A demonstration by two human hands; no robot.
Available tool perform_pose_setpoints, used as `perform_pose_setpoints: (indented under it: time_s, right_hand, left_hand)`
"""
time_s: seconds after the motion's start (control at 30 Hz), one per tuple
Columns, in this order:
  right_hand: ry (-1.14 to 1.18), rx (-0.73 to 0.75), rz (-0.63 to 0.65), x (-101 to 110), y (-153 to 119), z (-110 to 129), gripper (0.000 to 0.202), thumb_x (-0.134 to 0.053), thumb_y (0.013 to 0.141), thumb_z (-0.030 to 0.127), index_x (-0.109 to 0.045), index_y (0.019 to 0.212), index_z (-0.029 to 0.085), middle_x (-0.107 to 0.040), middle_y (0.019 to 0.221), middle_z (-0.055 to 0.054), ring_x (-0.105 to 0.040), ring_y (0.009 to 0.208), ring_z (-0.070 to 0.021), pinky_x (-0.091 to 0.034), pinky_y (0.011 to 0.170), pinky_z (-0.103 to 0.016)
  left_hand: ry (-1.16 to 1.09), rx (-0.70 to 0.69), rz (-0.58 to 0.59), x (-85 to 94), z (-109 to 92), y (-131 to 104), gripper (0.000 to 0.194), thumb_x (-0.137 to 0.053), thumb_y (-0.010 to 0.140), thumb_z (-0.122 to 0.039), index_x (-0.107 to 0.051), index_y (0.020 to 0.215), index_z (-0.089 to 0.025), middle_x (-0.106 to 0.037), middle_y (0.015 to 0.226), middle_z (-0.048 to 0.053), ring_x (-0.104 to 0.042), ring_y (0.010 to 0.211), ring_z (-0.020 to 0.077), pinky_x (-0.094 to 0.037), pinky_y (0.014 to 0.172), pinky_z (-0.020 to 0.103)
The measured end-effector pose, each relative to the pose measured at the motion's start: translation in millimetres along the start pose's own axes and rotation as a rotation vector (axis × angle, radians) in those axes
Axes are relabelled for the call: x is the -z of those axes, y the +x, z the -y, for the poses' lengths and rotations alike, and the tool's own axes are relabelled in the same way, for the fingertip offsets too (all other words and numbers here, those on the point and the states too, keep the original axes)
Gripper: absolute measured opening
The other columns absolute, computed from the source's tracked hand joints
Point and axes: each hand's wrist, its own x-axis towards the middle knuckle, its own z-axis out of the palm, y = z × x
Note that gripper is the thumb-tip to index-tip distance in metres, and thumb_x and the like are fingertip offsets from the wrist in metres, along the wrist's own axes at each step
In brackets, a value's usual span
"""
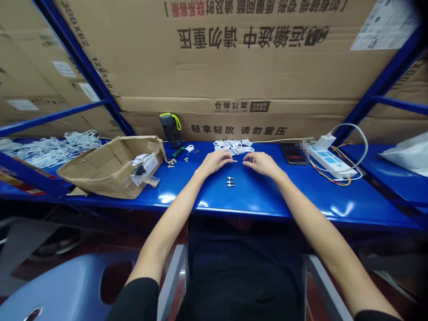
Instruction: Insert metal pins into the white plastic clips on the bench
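My left hand (216, 161) and my right hand (261, 163) rest on the blue shelf top (254, 198), fingertips facing each other. Between them lies a small metal pin (234, 161); the left fingertips pinch toward it, though the grip is too small to make out. The right fingertips touch a tiny part I cannot identify. A pile of small white plastic parts (234, 145) sits just beyond both hands. Three small metal screws (230, 181) lie in a group just nearer me.
A torn open cardboard box (112, 166) with bagged parts sits at left, loose screws (172, 163) and a dark bottle (171, 129) beside it. A phone (294, 152) and white power strip (331, 161) lie right. White cords (55, 147) pile far left. Big cartons stand behind.
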Motion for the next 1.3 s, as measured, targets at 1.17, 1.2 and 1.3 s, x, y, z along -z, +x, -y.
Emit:
perform_pose_setpoints:
  time_s: [1.17,1.2,1.3]
  right_hand:
    - [-0.039,-0.031,-0.091,6,-1,4,0.023,-0.063,0.1,0.026,-0.085,0.109,0.025,-0.085,0.114,-0.006,-0.074,0.103,-0.026,-0.048,0.079,-0.03]
    - [-0.068,-0.042,-0.064,8,-1,-1,0.023,-0.064,0.099,0.024,-0.085,0.108,0.024,-0.085,0.114,-0.006,-0.074,0.105,-0.0265,-0.048,0.079,-0.03]
    - [-0.106,-0.029,-0.01,15,-2,-14,0.021,-0.066,0.099,0.025,-0.086,0.107,0.025,-0.085,0.112,-0.006,-0.075,0.105,-0.0263,-0.048,0.08,-0.03]
  left_hand:
    - [-0.222,0.008,-0.11,-15.9,-4,6,0.023,-0.064,0.105,-0.04,-0.077,0.106,-0.02,-0.079,0.109,0.005,-0.066,0.087,0.0185,-0.049,0.084,0.029]
    - [-0.211,0.022,-0.124,-15.6,-4,7,0.022,-0.065,0.105,-0.039,-0.077,0.105,-0.02,-0.079,0.107,0.005,-0.067,0.088,0.019,-0.049,0.085,0.03]
    - [-0.185,0.046,-0.15,-15.1,-2,7,0.021,-0.069,0.103,-0.039,-0.077,0.101,-0.019,-0.078,0.103,0.005,-0.069,0.09,0.0204,-0.049,0.086,0.03]
